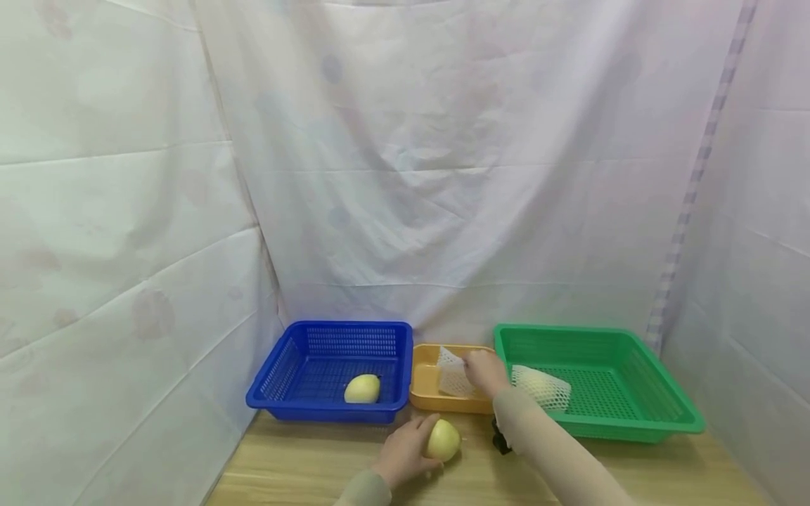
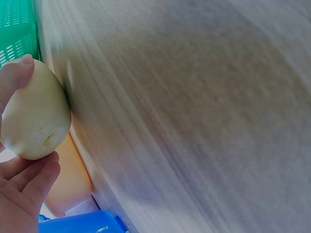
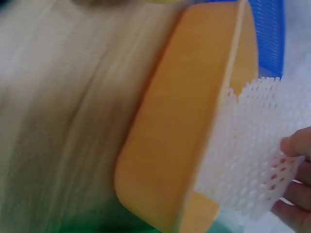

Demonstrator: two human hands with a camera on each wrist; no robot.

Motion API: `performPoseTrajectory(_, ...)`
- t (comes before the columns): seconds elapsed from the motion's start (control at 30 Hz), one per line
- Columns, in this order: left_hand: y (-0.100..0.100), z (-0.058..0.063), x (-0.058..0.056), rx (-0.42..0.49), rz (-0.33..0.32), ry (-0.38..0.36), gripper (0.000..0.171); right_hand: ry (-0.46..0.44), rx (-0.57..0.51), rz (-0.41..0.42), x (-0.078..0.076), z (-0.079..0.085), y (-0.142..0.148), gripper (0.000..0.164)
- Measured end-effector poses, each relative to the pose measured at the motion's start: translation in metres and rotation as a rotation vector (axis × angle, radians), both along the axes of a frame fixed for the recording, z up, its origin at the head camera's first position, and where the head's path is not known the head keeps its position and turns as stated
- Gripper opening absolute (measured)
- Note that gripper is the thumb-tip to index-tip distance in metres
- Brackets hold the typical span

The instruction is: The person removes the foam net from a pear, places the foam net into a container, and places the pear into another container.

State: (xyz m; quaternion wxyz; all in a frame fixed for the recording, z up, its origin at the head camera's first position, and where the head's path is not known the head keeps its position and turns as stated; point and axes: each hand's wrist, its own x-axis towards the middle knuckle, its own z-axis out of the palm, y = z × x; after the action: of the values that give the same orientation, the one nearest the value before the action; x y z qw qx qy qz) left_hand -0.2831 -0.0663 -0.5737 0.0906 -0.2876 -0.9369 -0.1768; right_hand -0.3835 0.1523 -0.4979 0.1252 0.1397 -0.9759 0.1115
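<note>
In the head view my left hand (image 1: 405, 453) grips a pale yellow pear (image 1: 444, 441) just above or on the wooden table, in front of the orange tray. The left wrist view shows thumb and fingers on opposite sides of that pear (image 2: 36, 111), its dimpled end facing the camera. Over the orange tray (image 1: 427, 402), my right hand (image 1: 486, 374) pinches a white foam fruit net (image 1: 454, 379). Up close, the right wrist view has the net (image 3: 252, 145) hanging between thumb and fingers, partly inside the tray's rim.
At the left stands a blue basket (image 1: 329, 414) with another yellow pear (image 1: 363, 388) in it. A green basket (image 1: 633, 426) on the right holds a fruit in a white foam net (image 1: 544, 388). A small black object (image 1: 500, 439) lies by my right forearm. White cloth hangs behind.
</note>
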Motion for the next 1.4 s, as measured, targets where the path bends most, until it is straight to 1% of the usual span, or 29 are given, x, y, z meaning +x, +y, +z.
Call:
performPoseTrajectory(0.17,0.001,0.001,0.002,0.004,0.0,0.008,0.083,-0.144,-0.046,0.003,0.002,-0.011,-0.005,0.016)
performPoseTrajectory(0.3,0.001,0.002,0.001,0.003,0.004,0.007,0.083,-0.216,-0.083,0.025,0.003,-0.016,-0.007,0.018)
performPoseTrajectory(0.5,0.0,0.001,-0.001,0.006,0.009,-0.012,0.084,-0.327,-0.155,0.036,0.004,-0.02,-0.006,0.032)
performPoseTrajectory(0.6,0.0,0.0,-0.002,0.006,0.011,-0.02,0.084,-0.375,-0.171,0.046,0.005,-0.021,-0.007,0.039)
performPoseTrajectory(0.7,0.0,-0.001,-0.003,0.005,0.009,-0.014,0.085,-0.42,-0.168,0.061,0.004,-0.025,-0.007,0.049)
performPoseTrajectory(0.8,0.001,-0.001,-0.002,0.002,0.01,-0.013,0.085,-0.488,-0.155,0.06,0.006,-0.025,-0.008,0.061)
performPoseTrajectory(0.93,0.001,-0.001,-0.002,0.001,0.014,-0.033,0.086,-0.564,-0.108,0.054,0.012,-0.024,-0.008,0.069)
performPoseTrajectory(1.1,0.002,-0.001,-0.001,-0.001,0.008,-0.028,0.086,-0.61,-0.094,0.068,0.018,-0.024,-0.008,0.068)
performPoseTrajectory(1.27,0.002,0.0,-0.001,0.003,0.001,-0.012,0.085,-0.62,-0.1,0.068,0.02,-0.023,-0.009,0.068)
performPoseTrajectory(1.4,0.001,-0.001,-0.001,0.006,0.003,-0.007,0.085,-0.611,-0.1,0.063,0.019,-0.02,-0.011,0.068)
